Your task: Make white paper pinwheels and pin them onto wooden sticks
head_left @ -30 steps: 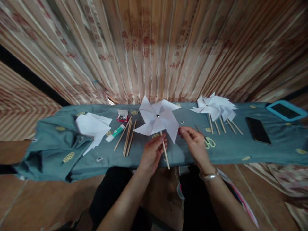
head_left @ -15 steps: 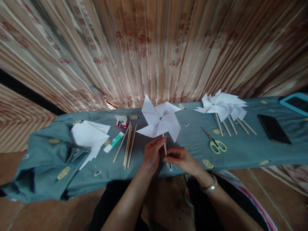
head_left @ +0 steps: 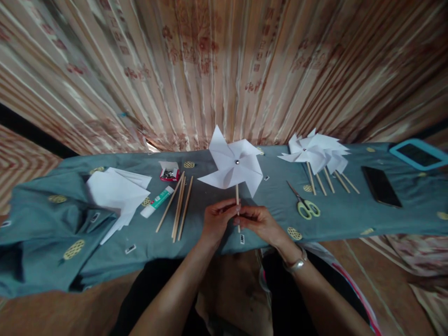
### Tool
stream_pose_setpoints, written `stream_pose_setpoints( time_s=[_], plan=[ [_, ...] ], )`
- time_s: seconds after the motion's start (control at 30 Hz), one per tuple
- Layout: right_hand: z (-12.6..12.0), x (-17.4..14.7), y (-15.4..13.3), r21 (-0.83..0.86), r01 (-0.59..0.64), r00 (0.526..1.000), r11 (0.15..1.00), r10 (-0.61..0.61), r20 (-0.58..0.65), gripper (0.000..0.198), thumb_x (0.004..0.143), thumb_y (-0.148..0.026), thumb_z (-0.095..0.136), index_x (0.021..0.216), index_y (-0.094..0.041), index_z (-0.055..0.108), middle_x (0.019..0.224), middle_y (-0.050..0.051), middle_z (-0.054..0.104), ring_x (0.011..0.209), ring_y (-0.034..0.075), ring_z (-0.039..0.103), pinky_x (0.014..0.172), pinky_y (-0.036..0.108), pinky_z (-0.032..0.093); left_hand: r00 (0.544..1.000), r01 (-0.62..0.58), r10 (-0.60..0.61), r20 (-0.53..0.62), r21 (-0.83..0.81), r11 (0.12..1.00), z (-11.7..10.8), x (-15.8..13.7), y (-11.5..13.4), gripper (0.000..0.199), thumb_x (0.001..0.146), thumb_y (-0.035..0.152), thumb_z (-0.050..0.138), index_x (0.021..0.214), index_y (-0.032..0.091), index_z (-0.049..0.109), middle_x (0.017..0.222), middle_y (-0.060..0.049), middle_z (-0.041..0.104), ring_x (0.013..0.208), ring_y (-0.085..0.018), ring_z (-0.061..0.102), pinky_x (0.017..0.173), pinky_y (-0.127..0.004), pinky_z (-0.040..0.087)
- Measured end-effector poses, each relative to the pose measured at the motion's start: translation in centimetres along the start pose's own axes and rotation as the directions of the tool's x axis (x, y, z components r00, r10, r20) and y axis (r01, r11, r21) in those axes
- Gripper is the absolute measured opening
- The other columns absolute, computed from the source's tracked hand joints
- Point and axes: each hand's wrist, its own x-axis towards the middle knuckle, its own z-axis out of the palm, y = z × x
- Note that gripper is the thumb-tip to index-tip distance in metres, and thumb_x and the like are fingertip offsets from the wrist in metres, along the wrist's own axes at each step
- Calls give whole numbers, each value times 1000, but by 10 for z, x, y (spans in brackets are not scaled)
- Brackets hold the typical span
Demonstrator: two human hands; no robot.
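A white paper pinwheel [head_left: 238, 163] with a shiny pin at its centre stands up on a thin wooden stick [head_left: 237, 192]. My left hand [head_left: 219, 218] pinches the stick below the paper blades. Just to the right, my right hand [head_left: 258, 221] also has its fingertips closed on the stick, near its lower end. Left of my hands lie several loose wooden sticks [head_left: 180, 207], a green and white glue stick [head_left: 157, 201] and an open small red box [head_left: 170, 171] of metal pins. Scissors [head_left: 305, 204] with pale green handles rest to the right.
A green cloth [head_left: 210, 242] with pineapple prints covers the table. Stacked white paper pieces [head_left: 119, 189] lie at the left. Several overlapping pinwheels [head_left: 320, 151] are at the right, near a dark phone [head_left: 381, 186] and a blue-framed tablet [head_left: 420, 155]. A patterned curtain [head_left: 224, 70] hangs behind.
The pinwheel has been raised slightly, and its stick is now more upright. My left hand has shifted down the stick, closer to my right hand. The view has turned slightly.
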Motion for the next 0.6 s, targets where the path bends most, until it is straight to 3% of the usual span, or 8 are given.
stream_pose_setpoints(
  time_s=[0.13, 0.2, 0.27, 0.33, 0.4, 0.47, 0.6],
  plan=[
    [-24, -10, -17, -132, -8, 1000, 991, 6, -14, 32, 72, -50, 79, 86, -21, 80, 75, 2, 75, 62, 12, 58, 61, 26, 47, 1000, -4, 5, -5, 30, 1000, -4, 2, 0, 26, 49, 28, 88, 72, 21, 80, 78, -5, 78, 75, -18, 69, 78, -30, 53],
    [-45, -16, -26, -128, -19, 994, 992, 5, -110, 32, 71, -50, 81, 86, -22, 80, 78, 4, 77, 60, 12, 59, 61, 27, 49, 1000, 0, 0, -5, 56, 998, -7, 2, -1, 27, 47, 29, 88, 72, 20, 80, 79, -6, 79, 75, -18, 69, 78, -30, 53],
    [-65, -21, -32, -71, 39, 947, 997, -59, -314, 31, 68, -50, 83, 85, -23, 79, 79, 4, 78, 59, 12, 60, 61, 27, 50, 1000, 12, -13, 6, 86, 996, -9, 2, -1, 29, 47, 30, 89, 72, 20, 80, 79, -6, 79, 73, -18, 69, 76, -30, 54],
    [-79, -22, -35, -17, 149, 859, 989, -138, -493, 32, 67, -50, 84, 89, -27, 79, 88, 4, 79, 68, 13, 65, 65, 28, 51, 999, 27, -31, 33, 116, 993, -10, 0, -2, 30, 46, 30, 89, 72, 20, 80, 79, -6, 79, 73, -18, 70, 76, -31, 54],
    [-88, -18, -37, -3, 260, 766, 966, -208, -608, 35, 68, -50, 84, 95, -30, 77, 102, 3, 78, 87, 17, 70, 74, 30, 53, 997, 34, -44, 63, 155, 987, -10, -2, -3, 30, 46, 30, 89, 73, 21, 80, 79, -6, 79, 74, -19, 70, 78, -32, 55],
    [-93, -12, -40, -3, 323, 712, 946, -245, -658, 38, 69, -51, 82, 101, -31, 75, 115, 2, 75, 104, 20, 69, 84, 33, 53, 994, 37, -57, 94, 206, 978, -11, -5, -3, 29, 47, 29, 89, 73, 21, 81, 79, -5, 79, 76, -20, 71, 80, -32, 55],
    [-96, 0, -49, 19, 360, 734, 933, -271, -622, 45, 71, -57, 78, 107, -31, 73, 123, 2, 72, 116, 22, 65, 91, 35, 53, 982, 40, -96, 166, 311, 950, -11, -7, -6, 29, 50, 32, 87, 76, 21, 81, 80, -5, 79, 74, -20, 71, 78, -31, 54]
  ],
)
